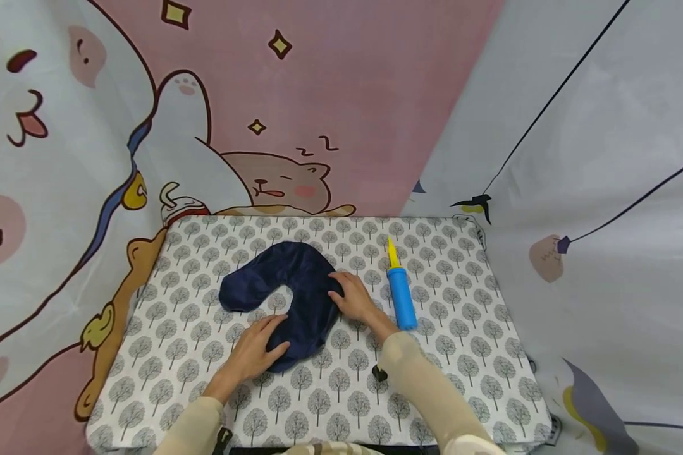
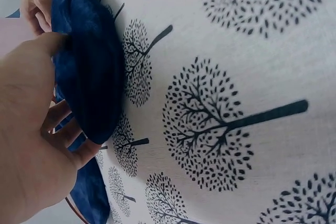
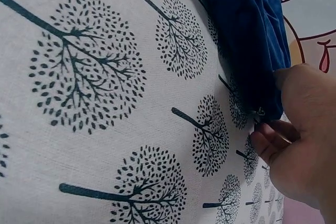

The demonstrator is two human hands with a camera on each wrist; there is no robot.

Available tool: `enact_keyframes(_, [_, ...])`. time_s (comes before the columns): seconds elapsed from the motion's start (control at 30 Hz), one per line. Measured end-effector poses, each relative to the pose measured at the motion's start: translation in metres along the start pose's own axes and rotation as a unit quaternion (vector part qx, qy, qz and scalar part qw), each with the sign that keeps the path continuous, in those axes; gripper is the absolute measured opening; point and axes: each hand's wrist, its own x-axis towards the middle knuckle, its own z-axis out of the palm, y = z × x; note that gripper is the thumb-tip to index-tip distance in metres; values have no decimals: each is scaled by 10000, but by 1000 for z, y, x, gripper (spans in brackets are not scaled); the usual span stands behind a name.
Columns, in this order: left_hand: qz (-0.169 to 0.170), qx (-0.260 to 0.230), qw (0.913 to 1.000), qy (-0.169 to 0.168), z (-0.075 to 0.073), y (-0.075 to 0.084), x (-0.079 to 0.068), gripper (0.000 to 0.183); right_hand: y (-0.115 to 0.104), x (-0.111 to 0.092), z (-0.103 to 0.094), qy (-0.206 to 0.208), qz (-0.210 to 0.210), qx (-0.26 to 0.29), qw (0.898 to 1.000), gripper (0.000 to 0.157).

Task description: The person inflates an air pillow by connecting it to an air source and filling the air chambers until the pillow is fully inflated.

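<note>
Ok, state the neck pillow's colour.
The neck pillow is dark blue, shown best in the head view.

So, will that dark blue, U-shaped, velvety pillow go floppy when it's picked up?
The dark blue, U-shaped, velvety pillow probably bends, because it looks soft and creased. Lying flat, it's unlikely to roll. Looking plush, it's probably not slippery.

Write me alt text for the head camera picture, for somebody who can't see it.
A person's left hand and right hand hold a dark blue U-shaped cushion on a white tree-print cloth. To its right lies a blue tube with a yellow tip; beyond the cloth is a pink-and-white backdrop with cartoon animals.
</note>
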Motion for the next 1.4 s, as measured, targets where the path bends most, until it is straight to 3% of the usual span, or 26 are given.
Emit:
enact_keyframes(0.23, [217, 99, 9997, 63, 3, -2, 1, 60, 10, 10, 4, -128, 242, 114, 9996, 41])
enact_keyframes(0.47, [196, 145, 9996, -136, 1, -2, 2, 49, -3, 10, 1, -201, 622, 288, 9974, 33])
enact_keyframes(0.63, [471, 360, 9982, -42, -6, -10, 6, 49, -7, 3, 1, -65, 700, 422, 9966, 32])
enact_keyframes(0.77, [646, 479, 9968, 1, -14, -20, 11, 48, -25, -10, -10, 281, 574, 748, 9951, 29])
enact_keyframes(1.03, [320, 500, 9975, -394, -33, -35, 17, 48, -74, -37, -20, 826, 720, 1345, 9848, 24])
enact_keyframes(1.23, [275, 380, 9981, -394, -34, -37, 15, 46, -84, -46, -23, 944, 1065, 1393, 9800, 41])
enact_keyframes(1.4, [589, 241, 9976, 283, -28, -30, 15, 44, -89, -57, -33, 588, 1443, 1768, 9718, 61])
